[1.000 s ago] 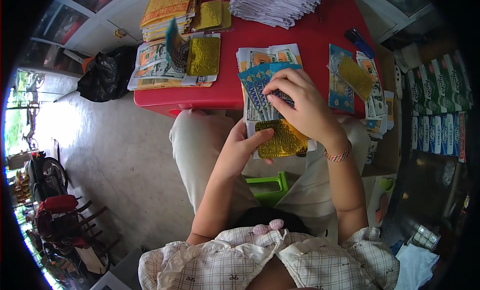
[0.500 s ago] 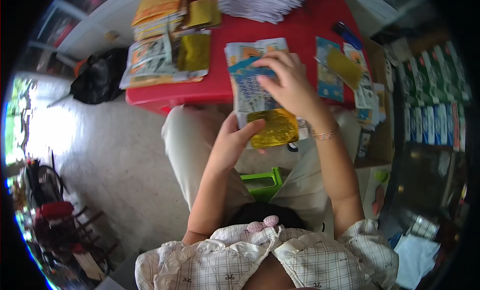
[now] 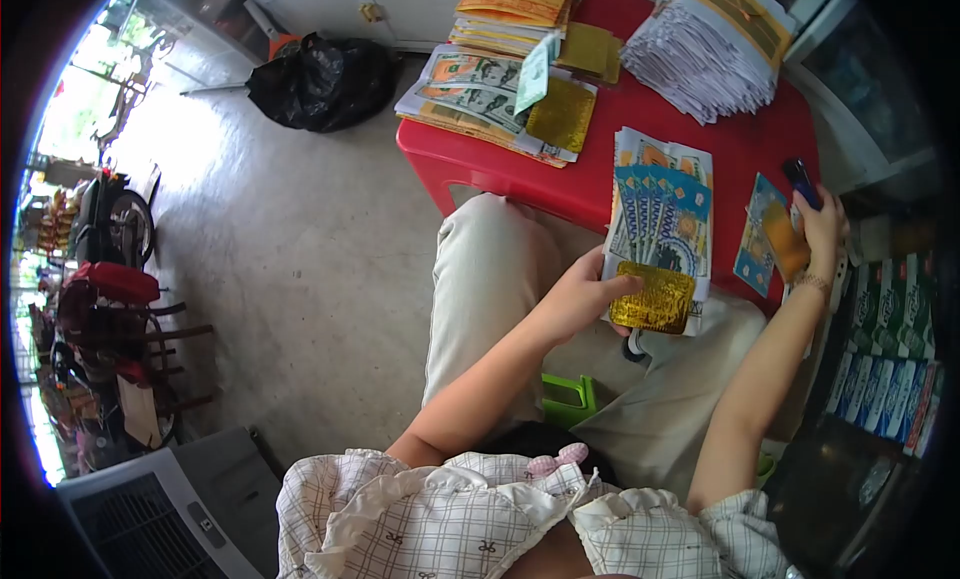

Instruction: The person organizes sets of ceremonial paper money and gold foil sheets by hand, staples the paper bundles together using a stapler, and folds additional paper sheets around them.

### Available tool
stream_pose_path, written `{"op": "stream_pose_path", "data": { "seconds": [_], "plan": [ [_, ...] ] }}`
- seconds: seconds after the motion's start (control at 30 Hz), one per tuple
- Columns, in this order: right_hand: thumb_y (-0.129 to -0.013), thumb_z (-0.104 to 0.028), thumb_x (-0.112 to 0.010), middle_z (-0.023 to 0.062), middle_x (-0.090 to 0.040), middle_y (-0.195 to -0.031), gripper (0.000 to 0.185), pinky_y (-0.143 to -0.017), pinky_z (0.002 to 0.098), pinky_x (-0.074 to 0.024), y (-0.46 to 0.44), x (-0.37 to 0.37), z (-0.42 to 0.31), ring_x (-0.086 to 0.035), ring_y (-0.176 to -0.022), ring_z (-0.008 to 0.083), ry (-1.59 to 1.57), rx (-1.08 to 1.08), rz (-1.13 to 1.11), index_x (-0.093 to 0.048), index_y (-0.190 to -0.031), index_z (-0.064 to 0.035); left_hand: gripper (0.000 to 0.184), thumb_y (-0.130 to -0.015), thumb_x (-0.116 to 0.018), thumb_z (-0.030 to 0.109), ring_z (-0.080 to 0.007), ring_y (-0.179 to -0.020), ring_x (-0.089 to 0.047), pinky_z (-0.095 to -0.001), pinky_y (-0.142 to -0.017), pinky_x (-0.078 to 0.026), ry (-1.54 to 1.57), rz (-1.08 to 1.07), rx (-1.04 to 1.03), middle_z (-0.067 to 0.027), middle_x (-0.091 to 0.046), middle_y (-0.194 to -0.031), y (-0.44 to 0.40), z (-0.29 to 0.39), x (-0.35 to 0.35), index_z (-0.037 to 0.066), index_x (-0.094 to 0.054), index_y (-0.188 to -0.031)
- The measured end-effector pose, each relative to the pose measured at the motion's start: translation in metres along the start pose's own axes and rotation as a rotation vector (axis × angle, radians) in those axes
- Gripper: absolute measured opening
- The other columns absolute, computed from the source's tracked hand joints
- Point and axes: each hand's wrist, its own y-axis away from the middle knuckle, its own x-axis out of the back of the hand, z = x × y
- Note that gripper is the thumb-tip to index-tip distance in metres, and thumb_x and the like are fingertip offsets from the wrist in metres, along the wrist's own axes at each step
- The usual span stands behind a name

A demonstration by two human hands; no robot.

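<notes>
On the far left, a motorbike stands near a doorway, with a black plastic bag on the floor nearer the centre. A red table carries a pile of banknote-printed papers, a gold card lying at its right side. The left hand grasps the lower end of a layered paper bundle, fingers beneath and thumb pressed on an embossed gold sheet. Blue notes fan out above that sheet; the bundle's top reaches over the table, its bottom over the person's lap. Behind it sits a thick white paper stack. At the right, the right hand bends its fingers around the near end of a dark blue tool — perhaps a stapler — though how firmly they close cannot be told. The step in hand looks like picking up this tool; lifting it calls for a secure grasp, clear of the blue packet alongside — and a steady left thumb, so the fan stays aligned.
</notes>
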Motion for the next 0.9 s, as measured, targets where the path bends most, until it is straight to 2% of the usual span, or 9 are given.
{"op": "stream_pose_path", "data": {
  "seconds": [0.1,0.3,0.47,0.53,0.6,0.63,0.7,0.77,0.9],
  "plan": [
    [-0.08,-0.039,-0.069,0.0131,-0.058,-0.113,0.046,-0.089,0.0368,-0.044,0.001,-0.016,0.014,-0.057,-0.1,0.0316,-0.136,0.101,-0.004,-0.063,-0.111,-0.0053,0.033,-0.088,-0.06,0.012,-0.0118,-0.084,-0.062,-0.0263,-0.061,-0.053,-0.054,0.03,0.025,-0.0072,-0.063,-0.103,0.003,-0.002,0.004,-0.002,-0.051,-0.117],
    [-0.08,-0.04,-0.071,0.0151,-0.058,-0.119,0.043,-0.091,0.0352,-0.0431,0.026,0.022,-0.02,-0.057,-0.104,0.0306,0.119,0.041,0.17,-0.063,-0.11,-0.0104,0.034,-0.089,-0.061,0.014,-0.0088,-0.095,-0.059,-0.0242,-0.082,-0.046,-0.028,0.037,-0.018,-0.0045,-0.063,-0.108,0.001,-0.003,0.0,-0.001,-0.052,-0.119],
    [-0.088,-0.032,-0.065,0.0086,-0.063,-0.102,0.04,-0.091,0.0314,-0.0419,0.08,0.082,-0.087,-0.056,-0.099,0.0186,-1.249,-0.099,0.345,-0.059,-0.111,0.0012,0.033,-0.089,-0.062,0.014,-0.0093,-0.094,-0.06,-0.0251,-0.083,-0.047,-0.065,0.088,-0.066,-0.0049,-0.064,-0.106,-0.004,-0.013,0.002,-0.002,-0.055,-0.117],
    [-0.09,-0.027,-0.062,0.0122,-0.057,-0.11,0.043,-0.09,0.0321,-0.0415,0.134,0.094,-0.104,-0.053,-0.099,0.0169,-1.732,0.023,0.034,-0.052,-0.118,0.0041,0.032,-0.089,-0.062,0.013,-0.0109,-0.095,-0.06,-0.0255,-0.085,-0.047,-0.035,0.075,-0.108,-0.0065,-0.065,-0.106,-0.001,-0.009,-0.001,-0.003,-0.057,-0.116],
    [-0.089,-0.026,-0.062,0.014,-0.052,-0.107,0.042,-0.089,0.0343,-0.042,0.213,0.092,-0.129,-0.052,-0.099,0.0214,-1.97,-0.242,-0.007,-0.048,-0.116,0.0031,0.033,-0.088,-0.063,0.012,-0.0118,-0.096,-0.06,-0.026,-0.086,-0.047,-0.048,0.098,-0.096,-0.007,-0.065,-0.107,0.0,-0.008,-0.002,-0.004,-0.057,-0.116],
    [-0.088,-0.023,-0.061,0.0121,-0.052,-0.101,0.036,-0.086,0.034,-0.0424,0.246,0.085,-0.135,-0.051,-0.095,0.0196,-1.921,-0.169,0.007,-0.047,-0.111,0.0011,0.033,-0.087,-0.063,0.012,-0.0116,-0.096,-0.06,-0.0259,-0.086,-0.046,-0.051,0.116,-0.081,-0.0069,-0.065,-0.107,-0.001,-0.008,0.0,-0.003,-0.057,-0.116],
    [-0.089,-0.02,-0.059,0.0078,-0.054,-0.09,0.028,-0.077,0.0294,-0.0419,0.32,0.07,-0.146,-0.051,-0.083,0.015,-1.862,-0.37,-0.071,-0.047,-0.108,-0.0036,0.032,-0.087,-0.063,0.012,-0.0112,-0.095,-0.06,-0.0252,-0.087,-0.046,-0.037,0.105,-0.083,-0.0066,-0.065,-0.107,-0.002,-0.01,0.002,-0.003,-0.058,-0.115],
    [-0.09,-0.022,-0.06,0.004,-0.054,-0.085,0.026,-0.073,0.0237,-0.0401,0.366,0.077,-0.156,-0.05,-0.075,0.0103,-1.768,-0.567,-0.433,-0.048,-0.104,-0.0042,0.031,-0.087,-0.063,0.012,-0.0106,-0.094,-0.061,-0.0245,-0.086,-0.046,-0.015,0.1,-0.057,-0.0059,-0.065,-0.105,0.001,-0.005,-0.002,-0.002,-0.058,-0.114],
    [-0.091,-0.023,-0.06,0.0025,-0.054,-0.083,0.026,-0.069,0.0208,-0.0392,0.364,0.08,-0.143,-0.049,-0.07,0.0076,-1.592,-0.523,-0.706,-0.049,-0.104,-0.0032,0.029,-0.085,-0.065,0.013,-0.0108,-0.091,-0.061,-0.025,-0.083,-0.047,-0.019,0.123,-0.053,-0.0072,-0.066,-0.101,0.004,-0.002,-0.005,-0.003,-0.059,-0.109]
  ]
}}
